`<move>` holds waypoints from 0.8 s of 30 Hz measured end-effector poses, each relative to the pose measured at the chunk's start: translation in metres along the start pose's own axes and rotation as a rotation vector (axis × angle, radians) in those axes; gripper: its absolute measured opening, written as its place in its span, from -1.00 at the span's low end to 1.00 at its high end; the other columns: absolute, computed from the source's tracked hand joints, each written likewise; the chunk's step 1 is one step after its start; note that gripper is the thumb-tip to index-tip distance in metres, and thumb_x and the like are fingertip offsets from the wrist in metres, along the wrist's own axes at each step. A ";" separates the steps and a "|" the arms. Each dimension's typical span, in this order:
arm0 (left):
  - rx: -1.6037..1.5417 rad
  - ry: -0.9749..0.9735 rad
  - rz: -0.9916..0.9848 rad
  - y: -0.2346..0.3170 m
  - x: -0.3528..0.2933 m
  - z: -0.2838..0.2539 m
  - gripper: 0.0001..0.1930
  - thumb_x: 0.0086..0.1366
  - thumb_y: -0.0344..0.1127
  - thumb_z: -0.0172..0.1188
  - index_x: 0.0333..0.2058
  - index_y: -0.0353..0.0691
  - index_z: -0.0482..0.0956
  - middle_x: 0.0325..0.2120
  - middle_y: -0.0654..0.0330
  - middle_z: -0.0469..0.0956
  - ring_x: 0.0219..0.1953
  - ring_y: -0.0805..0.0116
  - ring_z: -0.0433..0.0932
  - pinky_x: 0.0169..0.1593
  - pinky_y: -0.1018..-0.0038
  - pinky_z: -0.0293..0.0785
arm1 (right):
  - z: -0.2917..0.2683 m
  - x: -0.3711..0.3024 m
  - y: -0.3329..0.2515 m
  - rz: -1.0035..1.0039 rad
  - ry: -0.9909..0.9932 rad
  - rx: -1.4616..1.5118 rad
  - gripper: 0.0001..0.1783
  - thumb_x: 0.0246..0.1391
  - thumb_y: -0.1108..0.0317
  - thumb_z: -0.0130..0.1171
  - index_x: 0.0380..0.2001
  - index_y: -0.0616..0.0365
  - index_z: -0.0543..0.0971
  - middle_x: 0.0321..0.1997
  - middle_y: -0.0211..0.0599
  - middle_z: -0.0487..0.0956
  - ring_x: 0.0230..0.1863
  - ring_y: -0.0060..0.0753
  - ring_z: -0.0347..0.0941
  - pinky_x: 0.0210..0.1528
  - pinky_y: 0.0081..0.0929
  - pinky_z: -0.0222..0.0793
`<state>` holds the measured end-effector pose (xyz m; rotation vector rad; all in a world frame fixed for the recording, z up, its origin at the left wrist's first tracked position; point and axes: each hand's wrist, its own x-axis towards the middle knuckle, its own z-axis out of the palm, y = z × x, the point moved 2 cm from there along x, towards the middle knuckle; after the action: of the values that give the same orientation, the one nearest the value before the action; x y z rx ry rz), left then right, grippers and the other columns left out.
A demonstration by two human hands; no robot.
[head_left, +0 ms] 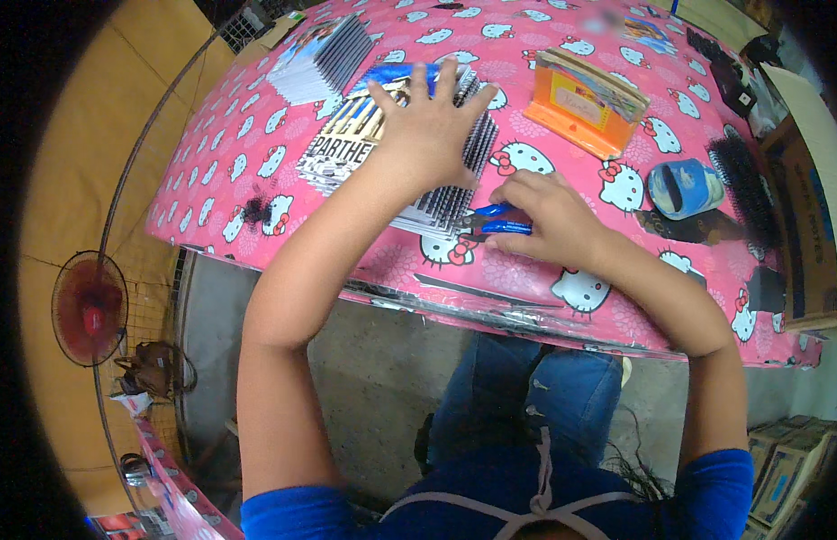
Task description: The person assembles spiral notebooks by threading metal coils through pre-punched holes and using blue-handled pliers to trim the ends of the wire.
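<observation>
My left hand (423, 135) lies spread over a stack of spiral-bound notebooks (342, 144) with printed picture covers, pressing on its top. The black coil bindings line the stack's right side. In my right hand (558, 220) is a pair of small cutting pliers (506, 227) with blue handles. Their metal jaws are at the stack's near right corner, beside the coil ends; whether they touch a coil I cannot make out. Behind and to the left stands a second stack of spiral notebooks (312, 67).
A pink cat-patterned cloth (391, 261) covers the table. An orange holder (576, 126) stands beyond my right hand. To the right are a blue-and-white rounded object (687, 189), black coils (742, 193) and a cardboard box (801, 216). Small black clippings (256, 212) lie at left.
</observation>
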<state>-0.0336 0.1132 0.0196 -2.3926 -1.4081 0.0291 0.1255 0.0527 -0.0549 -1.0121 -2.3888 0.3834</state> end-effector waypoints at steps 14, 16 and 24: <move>-0.094 -0.197 -0.056 0.005 0.002 0.013 0.05 -0.37 -0.06 0.55 0.21 0.38 0.23 0.37 0.14 -0.23 0.32 -0.33 -0.13 -0.01 -0.54 0.11 | 0.012 0.013 0.006 -0.174 0.060 0.029 -0.55 -0.15 0.04 0.33 -0.26 0.11 0.54 -0.31 -0.24 0.48 -0.25 -0.21 0.44 -0.20 -0.24 0.34; -0.092 -0.196 -0.055 0.004 0.000 0.012 0.05 -0.38 -0.05 0.55 0.21 0.38 0.23 0.37 0.14 -0.23 0.32 -0.33 -0.14 -0.01 -0.54 0.11 | 0.002 0.023 0.008 -0.211 0.012 0.085 -0.61 -0.10 0.07 0.34 -0.35 0.17 0.56 -0.42 -0.27 0.52 -0.44 -0.29 0.49 -0.42 -0.36 0.42; -0.028 -0.208 -0.072 0.011 0.001 0.010 0.10 -0.46 0.00 0.57 0.22 0.32 0.25 0.37 0.11 -0.23 0.32 -0.32 -0.12 0.00 -0.53 0.12 | 0.003 0.023 0.014 0.551 -0.532 0.628 -0.51 0.00 -0.07 0.25 -0.41 0.23 0.56 -0.53 -0.21 0.55 -0.55 -0.33 0.54 -0.55 -0.35 0.42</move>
<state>-0.0253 0.1120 0.0073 -2.4172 -1.5953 0.2478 0.1182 0.0792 -0.0557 -1.3420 -2.0948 1.6565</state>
